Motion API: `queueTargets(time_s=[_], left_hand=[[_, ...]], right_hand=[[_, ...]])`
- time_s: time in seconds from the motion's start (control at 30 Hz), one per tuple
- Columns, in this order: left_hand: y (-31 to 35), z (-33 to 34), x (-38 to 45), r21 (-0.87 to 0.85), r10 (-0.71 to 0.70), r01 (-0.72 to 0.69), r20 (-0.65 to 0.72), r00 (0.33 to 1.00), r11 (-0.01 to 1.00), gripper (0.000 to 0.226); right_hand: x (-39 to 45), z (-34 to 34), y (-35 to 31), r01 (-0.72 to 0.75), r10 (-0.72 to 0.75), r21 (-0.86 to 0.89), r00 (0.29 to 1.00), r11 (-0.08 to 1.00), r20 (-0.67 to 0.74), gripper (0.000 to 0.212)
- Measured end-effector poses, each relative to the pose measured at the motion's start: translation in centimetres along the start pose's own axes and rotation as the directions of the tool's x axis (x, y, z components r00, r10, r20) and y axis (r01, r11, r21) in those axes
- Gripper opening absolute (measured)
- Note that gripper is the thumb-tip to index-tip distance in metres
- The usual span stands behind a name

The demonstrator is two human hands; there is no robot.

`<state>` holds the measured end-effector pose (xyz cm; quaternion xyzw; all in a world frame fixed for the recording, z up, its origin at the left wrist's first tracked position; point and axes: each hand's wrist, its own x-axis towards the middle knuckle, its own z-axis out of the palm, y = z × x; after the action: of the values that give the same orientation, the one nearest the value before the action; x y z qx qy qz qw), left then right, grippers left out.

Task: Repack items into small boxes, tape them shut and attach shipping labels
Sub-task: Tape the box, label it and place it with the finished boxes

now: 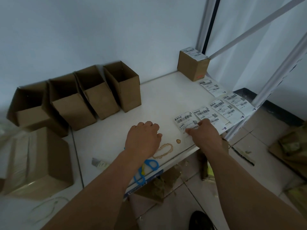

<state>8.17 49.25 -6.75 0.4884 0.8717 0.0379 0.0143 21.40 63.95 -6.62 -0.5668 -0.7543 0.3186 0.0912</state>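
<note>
Several open small cardboard boxes [93, 95] stand in a row at the back left of the white table [162, 98]. A closed box with a label on top [193, 65] sits at the back right corner. Several shipping labels [222, 107] lie along the right edge. My right hand [204, 135] pinches the nearest label [183, 121] at its lower edge. My left hand [142, 138] rests on the table with fingers curled under, holding nothing that I can see.
A larger taped box [38, 161] lies at the left. Blue scissors [146, 170] lie at the table's front edge under my left forearm. A brown ring stain [163, 150] marks the table. White shelf posts [269, 83] rise at the right. Cardboard scraps litter the floor.
</note>
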Motion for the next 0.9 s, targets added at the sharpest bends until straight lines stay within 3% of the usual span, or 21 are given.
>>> queueTargets(time_s=[0.27,0.63,0.8,0.9], left_hand=[[-2.4,-3.6,-3.2,-0.050,-0.104,0.101,-0.050,0.993,0.994,0.039],[-11.8,-10.3,-11.9,-0.120,-0.286,0.266,-0.214,0.934,0.957,0.038],[-17.4,-11.1,-15.2,-0.264,-0.426,0.358,-0.279,0.861,0.896,0.033],[-20.3,-10.6,-16.8,-0.531,-0.652,0.477,-0.205,0.730,0.701,0.035]], right_hand=[[-2.2,0.2,-3.0,0.087,-0.097,0.326,0.995,0.941,0.016,0.030],[-10.1,4.9,-10.8,0.174,-0.258,0.436,0.956,0.883,0.139,0.014],[-14.4,8.0,-14.3,0.182,-0.329,0.496,0.917,0.849,0.226,0.014],[-16.7,9.3,-16.1,0.142,-0.354,0.582,0.896,0.801,0.268,0.010]])
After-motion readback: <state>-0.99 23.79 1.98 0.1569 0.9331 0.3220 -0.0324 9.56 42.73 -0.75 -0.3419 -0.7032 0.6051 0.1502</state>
